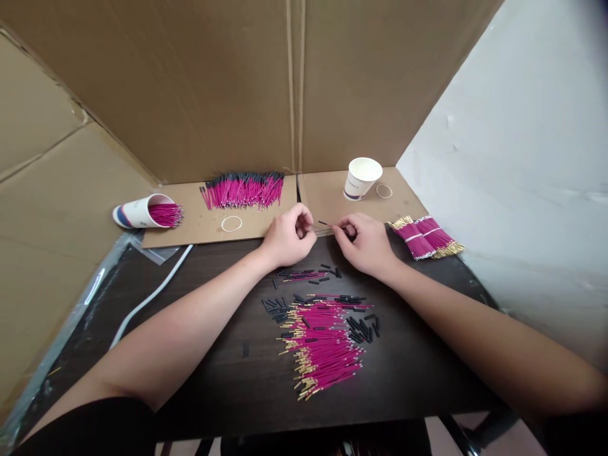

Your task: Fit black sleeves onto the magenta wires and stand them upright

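My left hand [291,235] is closed in a pinch above the far part of the dark table; what lies between its fingertips is too small to make out. Facing it, my right hand [363,244] pinches a thin wire whose dark sleeved end [325,223] points left. Below both hands, several short black sleeves [338,273] lie among a few magenta wires [304,276]. Nearer to me spreads a pile of magenta wires [327,345] with gold ends on the left and silver ends on the right, with black sleeves [361,329] scattered around it.
Sleeved wires [247,191] lie in a row on the cardboard sheet [190,231]. A tipped paper cup [135,214] holds more wires. An upright paper cup [362,177], rubber bands [232,223] and banded wire bundles [426,237] are further along. Cardboard walls [213,82] stand behind.
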The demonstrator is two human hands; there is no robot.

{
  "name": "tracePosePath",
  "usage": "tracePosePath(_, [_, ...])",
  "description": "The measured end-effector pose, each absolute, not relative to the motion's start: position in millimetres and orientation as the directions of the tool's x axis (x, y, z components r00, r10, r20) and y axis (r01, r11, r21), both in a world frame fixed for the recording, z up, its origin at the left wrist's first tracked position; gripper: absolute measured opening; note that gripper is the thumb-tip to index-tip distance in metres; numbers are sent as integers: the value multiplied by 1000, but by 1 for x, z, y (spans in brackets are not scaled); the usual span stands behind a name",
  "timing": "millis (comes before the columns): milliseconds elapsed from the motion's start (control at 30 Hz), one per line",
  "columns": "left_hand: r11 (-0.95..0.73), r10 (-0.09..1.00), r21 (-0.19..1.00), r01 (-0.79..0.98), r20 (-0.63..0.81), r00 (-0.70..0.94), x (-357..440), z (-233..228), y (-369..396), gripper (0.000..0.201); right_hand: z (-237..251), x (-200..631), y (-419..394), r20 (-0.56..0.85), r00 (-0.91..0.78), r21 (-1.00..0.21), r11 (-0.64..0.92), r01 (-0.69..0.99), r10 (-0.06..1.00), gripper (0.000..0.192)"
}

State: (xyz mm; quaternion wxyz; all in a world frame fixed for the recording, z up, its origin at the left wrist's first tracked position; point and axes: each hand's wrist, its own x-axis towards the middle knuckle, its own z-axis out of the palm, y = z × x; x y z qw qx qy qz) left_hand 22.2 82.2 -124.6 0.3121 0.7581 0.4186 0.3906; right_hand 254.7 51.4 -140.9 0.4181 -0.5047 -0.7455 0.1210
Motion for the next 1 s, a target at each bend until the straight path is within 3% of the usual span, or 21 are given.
tracePosePath(100, [-543,822,682,490,313,475,19,-115,80,16,-143,256,50,439,-157,-554,404,728,885,21])
tracePosePath(200, [-625,732,580,522,204,650,17,-102,75,13,-143,256,49,382,-138,-489,327,809,914,26])
tracePosePath(367, [-655,592,576,488,-9,806,16,-83,68,20,-139,253,48,300,-124,-368,235,900,946,21])
tracePosePath(500, [-644,543,597,479,-85,836,16,-80,67,17,-136,252,49,265,-95,-389,197,900,960,20])
tracePosePath(700, [-684,509,573,451,-67,858,16,-84,66,4,-137,252,50,253,-83,-486,201,851,964,18])
tracePosePath(867, [-705,530,524,478,-58,846,19,-84,62,3,-136,253,51,243,-89,-518,207,830,966,16])
tracePosePath(1000, [-659,559,553,510,-93,824,21,-82,62,5,-136,253,51,239,-95,-513,209,833,966,15])
